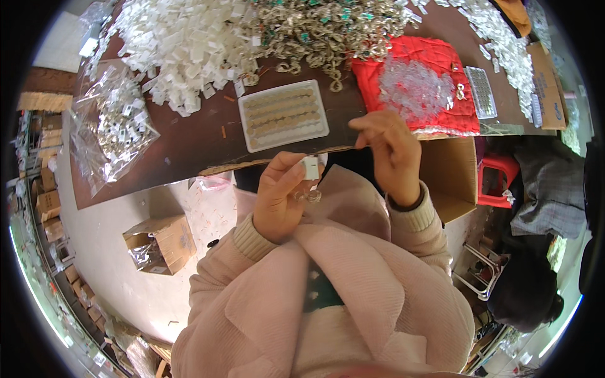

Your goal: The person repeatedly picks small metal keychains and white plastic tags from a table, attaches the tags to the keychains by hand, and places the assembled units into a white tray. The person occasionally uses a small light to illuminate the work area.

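My left hand [279,192] pinches a small white plastic case [311,167] between thumb and fingers, just in front of the table's near edge. A thin, clear or silvery coil [309,196] hangs below the case. To its right, my right hand [394,151] is raised with the fingers curled and thumb and index fingertips close together. Whatever may be between those tips is too small to make out. Beyond the hands, a white tray [320,131] on the dark table bears rows of small round pieces [282,113], some tan, some whitish.
Heaped on the table [183,142] are white plastic pieces [183,47] and coiled wires [321,28] with green bits. Clear pieces [416,88] lie on a red cloth [372,82]. A plastic bag [110,129] sits left; cardboard boxes [170,242] and a red stool [498,183] stand below.
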Action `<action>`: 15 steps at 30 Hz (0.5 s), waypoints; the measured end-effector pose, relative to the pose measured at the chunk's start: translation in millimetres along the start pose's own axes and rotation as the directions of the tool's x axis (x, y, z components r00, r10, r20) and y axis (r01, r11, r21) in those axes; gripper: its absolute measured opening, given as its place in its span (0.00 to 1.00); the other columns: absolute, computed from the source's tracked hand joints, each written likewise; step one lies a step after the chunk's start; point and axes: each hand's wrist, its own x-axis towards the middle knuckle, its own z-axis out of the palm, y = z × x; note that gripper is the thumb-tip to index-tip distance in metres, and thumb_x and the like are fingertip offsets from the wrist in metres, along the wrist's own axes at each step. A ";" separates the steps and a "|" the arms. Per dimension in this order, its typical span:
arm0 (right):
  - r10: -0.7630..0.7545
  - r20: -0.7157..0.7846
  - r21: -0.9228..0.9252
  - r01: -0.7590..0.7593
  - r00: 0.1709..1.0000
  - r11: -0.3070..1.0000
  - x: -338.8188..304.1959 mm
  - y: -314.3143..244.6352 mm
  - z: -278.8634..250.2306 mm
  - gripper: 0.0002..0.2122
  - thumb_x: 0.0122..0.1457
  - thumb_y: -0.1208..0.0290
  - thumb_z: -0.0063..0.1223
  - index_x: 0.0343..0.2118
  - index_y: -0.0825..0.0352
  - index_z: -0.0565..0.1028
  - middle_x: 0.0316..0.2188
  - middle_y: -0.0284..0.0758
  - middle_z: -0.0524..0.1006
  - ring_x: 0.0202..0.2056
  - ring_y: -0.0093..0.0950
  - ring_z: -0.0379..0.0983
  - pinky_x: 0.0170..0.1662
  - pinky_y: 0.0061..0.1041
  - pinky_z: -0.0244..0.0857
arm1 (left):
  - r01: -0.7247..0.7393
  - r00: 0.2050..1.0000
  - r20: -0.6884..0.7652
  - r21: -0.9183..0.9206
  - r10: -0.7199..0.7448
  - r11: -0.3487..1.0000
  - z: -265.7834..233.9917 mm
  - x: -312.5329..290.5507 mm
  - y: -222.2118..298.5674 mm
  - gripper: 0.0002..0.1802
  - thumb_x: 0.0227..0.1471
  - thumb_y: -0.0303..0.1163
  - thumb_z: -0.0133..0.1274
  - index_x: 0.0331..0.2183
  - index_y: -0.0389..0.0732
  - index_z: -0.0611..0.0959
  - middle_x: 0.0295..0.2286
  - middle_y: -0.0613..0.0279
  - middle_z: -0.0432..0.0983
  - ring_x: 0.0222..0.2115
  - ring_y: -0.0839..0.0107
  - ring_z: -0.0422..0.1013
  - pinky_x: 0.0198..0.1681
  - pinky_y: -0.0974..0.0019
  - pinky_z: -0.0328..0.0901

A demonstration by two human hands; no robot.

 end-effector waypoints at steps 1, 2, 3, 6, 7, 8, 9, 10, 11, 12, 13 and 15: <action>-0.023 0.042 0.002 0.023 0.999 1.000 -2.9 -8.7 8.9 0.12 0.56 0.89 0.50 0.41 0.69 0.77 0.34 0.40 0.78 0.30 0.27 0.77 0.34 0.22 0.71 | -0.038 0.999 0.023 -0.041 0.039 0.998 0.0 0.0 0.4 0.09 0.61 0.27 0.52 0.44 0.39 0.77 0.38 0.58 0.79 0.40 0.72 0.74 0.46 0.66 0.68; -0.014 0.103 -0.012 0.015 0.995 1.000 -4.4 -16.1 17.4 0.13 0.55 0.90 0.51 0.41 0.69 0.78 0.34 0.40 0.78 0.30 0.28 0.77 0.34 0.23 0.71 | 0.022 0.999 0.035 -0.023 -0.021 0.999 -2.4 -1.9 6.5 0.09 0.60 0.26 0.53 0.44 0.39 0.77 0.38 0.57 0.80 0.41 0.71 0.75 0.49 0.64 0.68; -0.067 0.098 0.034 0.064 0.993 0.997 -4.3 -21.6 24.6 0.14 0.54 0.90 0.52 0.41 0.69 0.78 0.34 0.40 0.78 0.31 0.29 0.78 0.35 0.24 0.72 | -0.011 1.000 -0.012 0.010 0.011 1.000 -2.1 -2.1 5.9 0.10 0.60 0.29 0.54 0.43 0.40 0.77 0.37 0.57 0.80 0.39 0.69 0.75 0.47 0.63 0.68; -0.140 0.141 0.076 0.130 0.980 0.989 -0.9 -32.0 37.6 0.15 0.51 0.90 0.54 0.41 0.67 0.79 0.34 0.40 0.78 0.32 0.31 0.78 0.35 0.25 0.73 | -0.073 0.997 -0.004 0.065 0.073 0.995 -3.7 -4.9 9.8 0.11 0.59 0.33 0.56 0.43 0.41 0.77 0.36 0.59 0.80 0.38 0.68 0.75 0.44 0.64 0.67; -0.171 0.159 0.062 0.163 0.972 0.985 0.7 -34.1 39.1 0.15 0.51 0.90 0.55 0.41 0.67 0.79 0.34 0.39 0.78 0.32 0.32 0.78 0.35 0.25 0.73 | -0.084 0.996 0.008 0.059 0.084 0.995 -4.7 -5.4 11.9 0.11 0.59 0.33 0.57 0.43 0.41 0.77 0.36 0.59 0.80 0.38 0.69 0.75 0.44 0.65 0.67; -0.197 0.169 0.052 0.191 0.966 0.980 2.5 -35.8 40.4 0.15 0.51 0.90 0.55 0.41 0.67 0.79 0.34 0.39 0.78 0.32 0.32 0.78 0.35 0.25 0.73 | -0.099 0.995 0.024 0.049 0.098 0.994 -5.7 -6.0 13.8 0.11 0.59 0.33 0.57 0.43 0.42 0.77 0.36 0.60 0.79 0.37 0.70 0.74 0.43 0.65 0.67; -0.167 0.178 0.049 0.160 0.970 0.986 1.3 -39.5 43.5 0.16 0.50 0.89 0.57 0.41 0.66 0.80 0.35 0.39 0.77 0.32 0.33 0.78 0.35 0.26 0.73 | -0.104 0.995 0.000 0.011 0.104 0.995 -6.1 -6.4 14.4 0.11 0.58 0.29 0.57 0.43 0.41 0.77 0.37 0.60 0.79 0.37 0.72 0.74 0.43 0.67 0.68; -0.173 0.192 0.019 0.172 0.966 0.985 1.4 -42.1 44.8 0.16 0.49 0.89 0.57 0.40 0.66 0.80 0.35 0.39 0.77 0.32 0.33 0.78 0.35 0.26 0.73 | -0.113 0.993 -0.020 -0.031 0.112 0.993 -6.4 -6.4 14.8 0.11 0.57 0.26 0.57 0.42 0.39 0.78 0.37 0.60 0.79 0.37 0.74 0.73 0.42 0.69 0.68; -0.178 0.205 -0.012 0.185 0.962 0.983 1.5 -44.4 45.3 0.16 0.48 0.89 0.57 0.40 0.66 0.80 0.35 0.40 0.77 0.32 0.33 0.78 0.35 0.26 0.73 | -0.119 0.993 0.002 -0.001 0.119 0.993 -6.9 -9.3 16.7 0.10 0.58 0.25 0.57 0.42 0.39 0.78 0.37 0.61 0.78 0.37 0.75 0.74 0.41 0.70 0.69; -0.184 0.219 -0.044 0.198 0.958 0.979 1.7 -46.6 46.0 0.16 0.48 0.89 0.57 0.40 0.66 0.80 0.35 0.40 0.77 0.32 0.34 0.78 0.35 0.26 0.73 | -0.138 0.990 0.004 -0.006 0.138 0.990 -6.8 -10.1 17.1 0.10 0.58 0.25 0.56 0.42 0.38 0.78 0.37 0.61 0.78 0.37 0.75 0.74 0.42 0.70 0.69; -0.201 0.228 -0.022 0.212 0.953 0.977 2.1 -48.5 46.6 0.16 0.46 0.88 0.57 0.40 0.67 0.79 0.34 0.41 0.77 0.33 0.35 0.78 0.36 0.28 0.73 | -0.143 0.990 0.006 -0.024 0.144 0.989 -7.0 -9.9 17.9 0.10 0.58 0.25 0.57 0.42 0.37 0.78 0.37 0.61 0.78 0.37 0.75 0.74 0.42 0.71 0.69; -0.239 0.229 -0.026 0.252 0.944 0.967 4.2 -50.7 49.6 0.14 0.49 0.89 0.58 0.39 0.68 0.79 0.33 0.40 0.78 0.31 0.33 0.78 0.35 0.25 0.72 | -0.154 0.988 0.009 -0.045 0.155 0.987 -7.0 -10.3 20.2 0.10 0.58 0.25 0.57 0.42 0.37 0.78 0.36 0.60 0.78 0.36 0.74 0.75 0.41 0.71 0.70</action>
